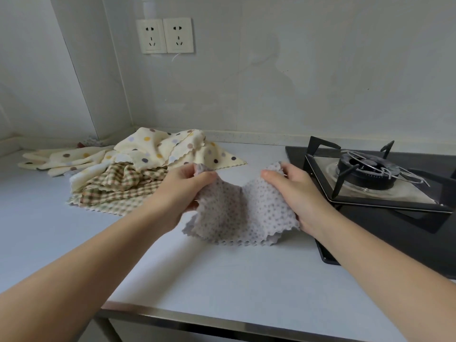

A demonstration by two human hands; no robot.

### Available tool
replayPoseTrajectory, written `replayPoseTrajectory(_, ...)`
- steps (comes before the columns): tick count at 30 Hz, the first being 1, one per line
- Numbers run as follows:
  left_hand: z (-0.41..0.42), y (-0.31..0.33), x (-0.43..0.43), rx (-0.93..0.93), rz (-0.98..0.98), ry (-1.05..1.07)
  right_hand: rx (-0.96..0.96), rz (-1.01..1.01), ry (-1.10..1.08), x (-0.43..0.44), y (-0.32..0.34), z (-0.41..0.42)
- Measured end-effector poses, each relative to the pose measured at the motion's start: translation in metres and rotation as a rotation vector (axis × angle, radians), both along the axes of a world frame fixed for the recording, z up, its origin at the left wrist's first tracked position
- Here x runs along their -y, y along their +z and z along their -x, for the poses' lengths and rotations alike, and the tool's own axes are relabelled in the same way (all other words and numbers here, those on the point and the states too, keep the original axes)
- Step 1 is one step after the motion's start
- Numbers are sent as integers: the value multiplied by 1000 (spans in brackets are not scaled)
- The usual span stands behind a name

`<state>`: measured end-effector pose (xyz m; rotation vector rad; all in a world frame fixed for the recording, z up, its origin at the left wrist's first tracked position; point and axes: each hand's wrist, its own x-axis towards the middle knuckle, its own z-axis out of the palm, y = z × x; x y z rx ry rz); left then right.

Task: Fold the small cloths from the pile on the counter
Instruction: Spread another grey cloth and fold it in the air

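A small grey cloth (237,213), soft and nubbly with a fine pattern of darker dots and a zigzag pinked hem, is held up over the middle of the counter (222,280), between its back and front edges. Its long axis runs left to right, roughly parallel to the front edge. The top sags into a valley between the two hands and the lower hem hangs toward the front edge; whether that hem touches the surface cannot be told. The left hand (182,191) pinches the upper left corner, with the thumb lying along the top and the curled fingers bunching the fabric. The right hand (296,193) pinches the upper right corner, thumb flat on the near face and fingers tucked behind. Toward the back left corner lies the pile (148,164), loose and rumpled: a cream polka-dot cloth (153,149) on top and a green-and-brown checked cloth (118,186) below, both with the same scalloped edges. At the right edge sits a black glass gas hob (370,174) with angular pan supports. The counter is smooth and pale, with a metal strip along its front.
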<state>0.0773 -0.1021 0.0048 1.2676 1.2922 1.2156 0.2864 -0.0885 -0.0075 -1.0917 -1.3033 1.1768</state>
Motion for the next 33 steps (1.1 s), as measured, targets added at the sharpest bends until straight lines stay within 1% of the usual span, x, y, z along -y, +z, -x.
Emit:
replayPoseTrajectory(3,-13,1,9,-3,-31,-83,-2,-7,80,7,-3,12)
replayPoseTrajectory(5,-15,3,11,0,-64,-75,29,-37,75,8,-1,12)
replayPoseTrajectory(7,-7,6,6,4,-95,11,7,-34,6,4,3,5)
replayPoseTrajectory(9,8,6,-3,4,-84,126,-98,13,-80,-3,7,-6)
replayPoseTrajectory(11,23,4,-10,-80,-61,228,-209,58,-91,-6,11,-15)
replayPoseTrajectory(13,32,1,-15,-244,-84,280,-240,67,-25,-7,14,-20)
replayPoseTrajectory(15,36,5,-12,-386,-110,214,-213,51,73,-4,16,-20)
replayPoseTrajectory(18,40,15,-5,-627,-154,-28,-142,-4,203,-1,16,-17)
replayPoseTrajectory(20,35,18,0,-821,-298,-169,-83,-55,291,1,15,-16)
replayPoseTrajectory(21,30,18,2,-882,-390,-211,-53,-74,328,1,14,-15)
replayPoseTrajectory(22,24,16,3,-917,-470,-239,-24,-91,354,2,13,-15)
replayPoseTrajectory(24,16,14,5,-953,-545,-264,5,-125,360,2,13,-14)
replayPoseTrajectory(27,12,13,7,-1017,-518,-303,3,-167,234,1,17,-13)
replayPoseTrajectory(28,12,15,8,-965,-453,-328,-26,-147,186,0,17,-13)
replayPoseTrajectory(29,12,19,11,-787,-347,-372,-89,-85,159,-3,17,-14)
replayPoseTrajectory(31,11,26,15,-236,-77,-457,-291,162,159,-7,17,-12)
replayPoseTrajectory(32,10,27,15,-12,17,-477,-359,292,166,-8,16,-11)
replayPoseTrajectory(33,10,26,13,112,39,-463,-387,396,189,-10,14,-11)
